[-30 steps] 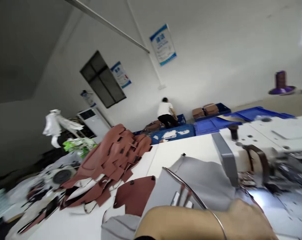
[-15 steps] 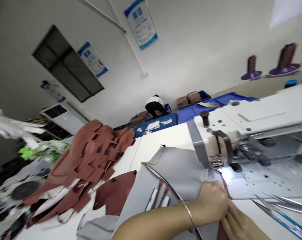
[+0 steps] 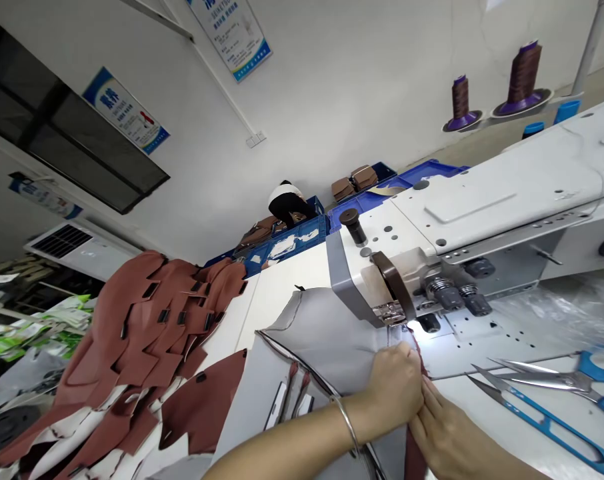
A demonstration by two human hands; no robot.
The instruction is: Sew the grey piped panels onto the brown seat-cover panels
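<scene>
Right hand [image 3: 445, 430] now further in view

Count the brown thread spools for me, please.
2. The smaller spool stands on a purple base beyond the white sewing machine; the larger spool stands just right of it. Any others behind the machine would be hidden.

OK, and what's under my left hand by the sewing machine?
Grey fabric shows beside your left hand, and a red-brown strip shows close to your right hand. Whatever lies directly beneath your left hand is covered, so I can't tell.
</scene>
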